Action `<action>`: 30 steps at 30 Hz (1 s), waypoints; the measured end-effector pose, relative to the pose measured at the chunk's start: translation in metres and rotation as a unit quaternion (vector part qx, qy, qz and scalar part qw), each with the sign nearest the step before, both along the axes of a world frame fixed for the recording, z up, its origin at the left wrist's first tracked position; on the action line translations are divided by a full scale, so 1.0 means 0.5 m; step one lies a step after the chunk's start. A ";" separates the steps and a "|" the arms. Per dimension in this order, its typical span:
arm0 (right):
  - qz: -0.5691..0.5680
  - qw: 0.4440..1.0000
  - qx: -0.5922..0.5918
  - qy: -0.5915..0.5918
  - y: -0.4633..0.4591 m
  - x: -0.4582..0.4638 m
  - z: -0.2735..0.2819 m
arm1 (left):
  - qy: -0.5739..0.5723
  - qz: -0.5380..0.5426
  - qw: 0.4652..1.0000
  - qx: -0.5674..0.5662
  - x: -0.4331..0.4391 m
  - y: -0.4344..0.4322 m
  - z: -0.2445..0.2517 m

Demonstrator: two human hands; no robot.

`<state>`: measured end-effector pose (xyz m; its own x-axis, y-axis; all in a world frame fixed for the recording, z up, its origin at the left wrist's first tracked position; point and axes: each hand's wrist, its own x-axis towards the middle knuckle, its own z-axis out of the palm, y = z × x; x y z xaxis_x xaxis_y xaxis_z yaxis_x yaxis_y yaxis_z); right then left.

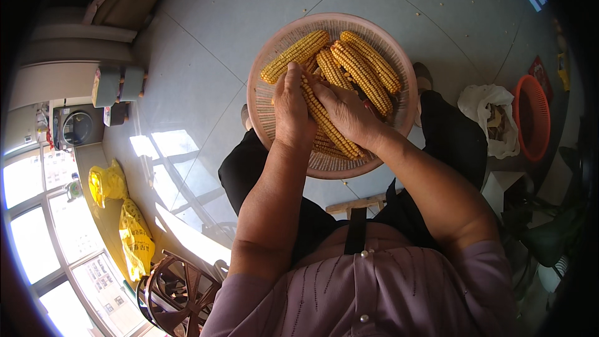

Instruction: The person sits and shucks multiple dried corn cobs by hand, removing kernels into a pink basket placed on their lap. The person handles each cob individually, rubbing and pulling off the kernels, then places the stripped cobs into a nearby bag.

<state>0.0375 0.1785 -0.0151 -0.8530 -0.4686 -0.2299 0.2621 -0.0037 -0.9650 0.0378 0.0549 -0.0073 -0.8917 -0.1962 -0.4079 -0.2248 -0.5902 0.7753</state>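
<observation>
A round pink plastic basket (255, 103) sits between my knees with several dried yellow corn cobs in it. Both hands are over it on one corn cob (327, 119) that slants from upper left to lower right. My left hand (294, 107) wraps the cob's left side, thumb at its upper end. My right hand (348, 112) presses on its right side, fingertips near the upper end. Kernels still cover the visible part of this cob. Other corn cobs (362, 77) lie beyond my hands, and some loose kernels show among them. Part of the held cob is hidden by my fingers.
At the right stand a white plastic bag (468, 98) with husk-like scraps inside and a red plastic basket (519, 117). Loose kernels dot the tiled floor (210, 23). Yellow bags (135, 238) and a brown chair (187, 290) are at the left; small stools (106, 86) stand farther off.
</observation>
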 end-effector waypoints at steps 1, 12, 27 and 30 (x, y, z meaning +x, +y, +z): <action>-0.006 1.000 0.009 0.020 -0.001 0.002 -0.009 | 0.006 -0.003 1.000 0.001 -0.001 -0.002 -0.003; 0.014 1.000 0.008 0.001 0.012 0.000 0.002 | 0.016 0.041 0.999 -0.016 -0.012 -0.006 0.025; 0.061 0.998 0.023 0.004 0.027 -0.007 0.009 | 0.055 -0.026 0.996 0.061 -0.010 -0.022 0.045; 0.113 0.991 0.074 0.017 0.032 -0.006 0.013 | 0.067 -0.044 0.996 0.025 -0.011 -0.025 0.043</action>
